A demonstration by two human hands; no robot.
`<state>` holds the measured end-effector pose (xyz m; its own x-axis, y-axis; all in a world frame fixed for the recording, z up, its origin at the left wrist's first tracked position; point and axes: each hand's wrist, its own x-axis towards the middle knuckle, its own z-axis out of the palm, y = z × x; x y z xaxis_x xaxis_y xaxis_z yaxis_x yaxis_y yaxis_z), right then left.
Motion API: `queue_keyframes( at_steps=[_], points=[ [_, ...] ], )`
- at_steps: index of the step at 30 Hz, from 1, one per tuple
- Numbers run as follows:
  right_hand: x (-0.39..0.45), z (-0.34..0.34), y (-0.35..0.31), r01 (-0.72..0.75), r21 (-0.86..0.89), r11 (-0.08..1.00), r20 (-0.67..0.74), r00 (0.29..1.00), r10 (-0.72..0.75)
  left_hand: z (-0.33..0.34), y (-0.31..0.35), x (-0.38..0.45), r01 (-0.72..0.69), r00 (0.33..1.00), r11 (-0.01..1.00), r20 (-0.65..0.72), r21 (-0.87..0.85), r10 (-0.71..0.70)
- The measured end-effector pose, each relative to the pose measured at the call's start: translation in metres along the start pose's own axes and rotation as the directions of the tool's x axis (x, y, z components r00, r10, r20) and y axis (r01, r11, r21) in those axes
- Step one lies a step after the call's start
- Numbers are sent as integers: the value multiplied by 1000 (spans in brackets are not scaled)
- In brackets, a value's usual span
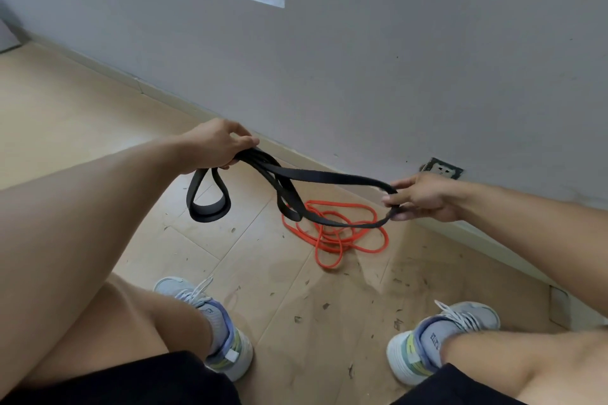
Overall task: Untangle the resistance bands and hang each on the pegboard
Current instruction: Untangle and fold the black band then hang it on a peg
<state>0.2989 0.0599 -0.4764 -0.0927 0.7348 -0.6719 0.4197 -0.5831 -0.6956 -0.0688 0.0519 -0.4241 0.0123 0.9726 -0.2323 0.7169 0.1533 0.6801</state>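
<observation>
two shoes [210, 316] sit nearest me at the bottom of the view, pale grey with white laces, planted on a tan floor [82, 115] speckled with small dark flecks. just above them my left hand [215, 145] is curled round a gathered bunch of the black band [316, 174], with a short flat loop of it dangling free underneath; my right hand [424, 196] pinches the far bend of the same band between thumb and fingers, so the strap runs slack between the two grips and crosses over itself near the middle. it reads as a broad, flat, matte rubber strap, and i judge it light, limp and stretchy, grippy rather than slick, so it should not slide through my fingers but will snag on its own folds; i would take hold right at the crossing and feed one loop through, not pull the ends apart, since tension would likely cinch the twist. beyond it, on the floor and lying below the black strap, the orange band [332, 237] is a much thinner cord-like loop piled in loose overlapping coils, apparently tangled only with itself, though i cannot be sure from here. farther back a pale skirting runs under a grey wall [362, 43] with a wall socket [442, 168] low down. no pegboard shows.
</observation>
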Motion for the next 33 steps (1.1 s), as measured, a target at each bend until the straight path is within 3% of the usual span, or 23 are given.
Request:
queue_keyframes(
  at_steps=[7, 13, 15, 17, 21, 28, 33],
  points=[
    [-5, -7, -5, 51, 201, 978, 166, 982, -85, -3, -8, 1, 31, 999, 999, 8, 16, -31],
    [-6, -20, -6, 14, 377, 926, 445, 874, -194, -4, -8, -1, 37, 999, 999, -2, 34, -37],
    [-5, -19, -5, 38, 274, 961, 428, 890, -157, -4, -6, -2, 32, 999, 999, -10, 27, -31],
    [-4, -15, 0, 56, 39, 998, 336, 940, -66, -5, -3, -3, 20, 999, 999, -24, -26, -21],
    [2, -7, 20, 19, -359, 933, 246, 966, 75, -4, 7, -7, -44, 999, 993, 21, -108, 46],
    [14, 11, 23, 36, -373, 927, 270, 960, 71, 4, 28, -12, -144, 985, 985, 76, -97, 152],
    [10, 21, 19, 6, -465, 885, 348, 921, 177, 7, 39, -19, -181, 971, 975, 133, -127, 197]
  ],
)
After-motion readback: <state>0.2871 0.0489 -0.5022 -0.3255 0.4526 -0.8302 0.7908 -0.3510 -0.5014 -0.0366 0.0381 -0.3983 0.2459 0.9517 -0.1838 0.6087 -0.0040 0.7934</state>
